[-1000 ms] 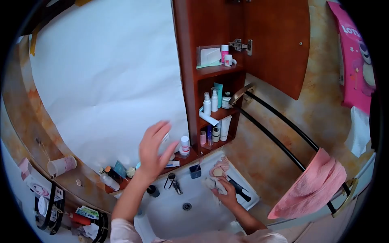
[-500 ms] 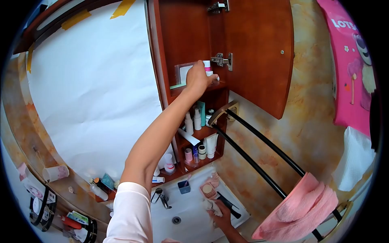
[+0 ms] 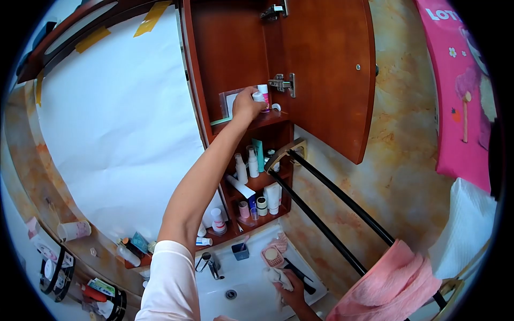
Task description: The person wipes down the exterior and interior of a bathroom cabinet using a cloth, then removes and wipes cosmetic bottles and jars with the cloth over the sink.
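My left hand (image 3: pixel 246 106) is raised to the top shelf of the brown cabinet (image 3: pixel 230 48), its fingers closed around a small white jar (image 3: pixel 258 97). A white and pink bottle (image 3: pixel 264 91) stands right beside that jar. Low over the right side of the sink (image 3: pixel 246 275), my right hand (image 3: pixel 293 291) grips a crumpled whitish cloth (image 3: pixel 278 276). Near it, on the sink's edge, are a pink soap dish (image 3: pixel 272 256) and a black-handled brush (image 3: pixel 300 275).
The cabinet door (image 3: pixel 326 75) hangs open. Black towel bars (image 3: pixel 342 208) with a pink towel (image 3: pixel 385 283) jut out at the right. Lower shelves hold several bottles and tubes. A faucet (image 3: pixel 213 266) and a dark cup (image 3: pixel 240 251) are behind the basin.
My left hand has gone from above the sink up to the top shelf and taken hold of the white jar. The view has shifted upward and right. My right hand still holds the cloth.
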`<state>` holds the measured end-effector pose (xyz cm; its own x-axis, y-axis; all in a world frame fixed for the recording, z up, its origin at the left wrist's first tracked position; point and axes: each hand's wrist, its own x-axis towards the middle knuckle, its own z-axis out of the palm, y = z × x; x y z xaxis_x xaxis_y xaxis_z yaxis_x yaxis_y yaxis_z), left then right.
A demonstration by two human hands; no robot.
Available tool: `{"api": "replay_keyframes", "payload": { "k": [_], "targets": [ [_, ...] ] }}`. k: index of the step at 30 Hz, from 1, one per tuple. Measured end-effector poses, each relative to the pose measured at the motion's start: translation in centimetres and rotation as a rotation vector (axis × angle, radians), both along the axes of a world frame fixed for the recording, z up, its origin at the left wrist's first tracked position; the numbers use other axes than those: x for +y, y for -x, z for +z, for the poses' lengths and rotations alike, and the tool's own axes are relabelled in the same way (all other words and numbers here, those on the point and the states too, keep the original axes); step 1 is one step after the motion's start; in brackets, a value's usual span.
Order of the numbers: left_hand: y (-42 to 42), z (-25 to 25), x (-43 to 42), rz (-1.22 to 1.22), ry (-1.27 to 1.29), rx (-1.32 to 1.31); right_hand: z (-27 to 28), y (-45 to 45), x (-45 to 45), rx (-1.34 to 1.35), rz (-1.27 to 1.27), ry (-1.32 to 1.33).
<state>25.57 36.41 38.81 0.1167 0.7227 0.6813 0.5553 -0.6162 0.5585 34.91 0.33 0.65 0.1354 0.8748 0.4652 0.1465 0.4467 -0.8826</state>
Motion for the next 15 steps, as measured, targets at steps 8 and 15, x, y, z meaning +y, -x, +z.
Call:
{"api": "replay_keyframes", "payload": {
  "k": [8, 15],
  "targets": [
    [-1.1, 0.7, -2.6, 0.233, -0.080, 0.094, -0.3, -0.7, 0.2, 0.038, 0.048, 0.004],
    [-2.6, 0.4, -2.9, 0.332, -0.068, 0.098, 0.3, -1.3, 0.0, 0.045, 0.046, 0.017]
  ]
}}
